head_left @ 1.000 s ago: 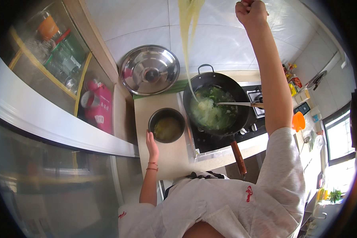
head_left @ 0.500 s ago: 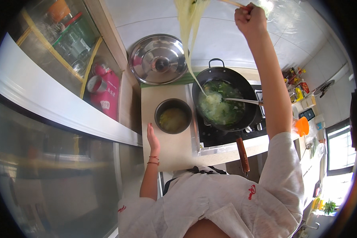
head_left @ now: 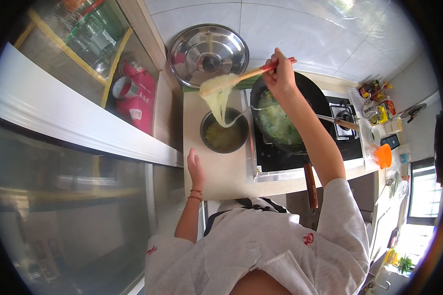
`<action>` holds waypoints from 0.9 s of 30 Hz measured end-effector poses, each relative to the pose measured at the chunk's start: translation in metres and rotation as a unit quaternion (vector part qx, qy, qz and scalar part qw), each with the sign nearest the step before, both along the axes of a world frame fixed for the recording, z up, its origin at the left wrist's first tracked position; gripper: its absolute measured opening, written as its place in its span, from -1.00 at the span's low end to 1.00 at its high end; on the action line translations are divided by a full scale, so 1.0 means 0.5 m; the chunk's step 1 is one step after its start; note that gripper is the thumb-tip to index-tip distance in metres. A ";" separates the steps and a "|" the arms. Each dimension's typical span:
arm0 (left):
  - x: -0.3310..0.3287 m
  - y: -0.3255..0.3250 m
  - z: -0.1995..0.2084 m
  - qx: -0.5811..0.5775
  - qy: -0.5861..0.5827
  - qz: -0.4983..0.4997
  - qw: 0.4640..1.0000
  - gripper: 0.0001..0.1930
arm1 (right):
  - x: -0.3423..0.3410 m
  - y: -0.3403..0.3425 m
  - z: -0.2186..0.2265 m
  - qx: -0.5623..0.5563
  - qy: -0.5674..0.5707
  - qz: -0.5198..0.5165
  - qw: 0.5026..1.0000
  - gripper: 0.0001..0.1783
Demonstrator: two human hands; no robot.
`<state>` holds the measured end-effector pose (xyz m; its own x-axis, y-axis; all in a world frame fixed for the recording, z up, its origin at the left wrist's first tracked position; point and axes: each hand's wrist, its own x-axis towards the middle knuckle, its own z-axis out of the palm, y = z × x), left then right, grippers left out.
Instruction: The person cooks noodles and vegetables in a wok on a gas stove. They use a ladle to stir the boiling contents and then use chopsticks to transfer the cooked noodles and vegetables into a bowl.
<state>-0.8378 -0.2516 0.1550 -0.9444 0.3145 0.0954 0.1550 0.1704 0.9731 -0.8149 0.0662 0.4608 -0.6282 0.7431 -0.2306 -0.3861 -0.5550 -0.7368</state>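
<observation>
My right hand (head_left: 281, 79) grips a pair of chopsticks (head_left: 251, 73) above the wok, tips pointing left. A clump of pale noodles (head_left: 215, 101) hangs from them over a dark pot (head_left: 244, 133). Some strands dip toward the yellowish broth in the pot, and one loop trails back across to the wok (head_left: 314, 96). Greens and cloudy soup fill the wok, partly hidden by my right forearm. A ladle (head_left: 338, 121) leans in it, handle to the right. Beside the pot's near left side, my left hand (head_left: 196, 169) is held open, fingers stretched, holding nothing.
A steel lid (head_left: 209, 46) leans on the tiled wall behind the pot. The wok's brown handle (head_left: 310, 187) juts past the counter's front edge. Right of the stove (head_left: 344, 142) stand bottles and an orange container (head_left: 383, 156). A sliding glass door and shelves border the left.
My right hand came down and left, bringing the noodles from high above the wok to over the pot. My left hand stays near the pot. The view has shifted slightly.
</observation>
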 end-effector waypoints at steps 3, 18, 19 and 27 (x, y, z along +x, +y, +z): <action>0.021 -0.024 -0.003 -0.052 0.064 -0.011 0.997 -0.56 | -0.001 -0.014 -0.055 0.018 -0.015 0.003 1.000 -0.55; 0.017 0.011 0.036 0.025 0.089 -0.007 0.996 -0.69 | 0.045 -0.076 -0.064 0.551 -0.155 0.092 0.815 -0.60; 0.012 0.015 0.032 0.021 0.099 0.000 0.995 -0.70 | 0.063 -0.072 -0.049 0.505 -0.131 0.048 0.852 -0.58; 0.018 -0.005 -0.026 -0.058 0.143 -0.074 0.985 -0.71 | 0.237 -0.202 -0.103 0.588 -0.220 -0.214 0.748 -0.64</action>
<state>-0.8290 -0.2541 0.1420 -0.8267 0.4721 0.3062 0.4519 0.2329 0.8611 -0.6966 -0.0349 0.4094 -0.3295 0.7058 0.6271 0.0812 0.6829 -0.7259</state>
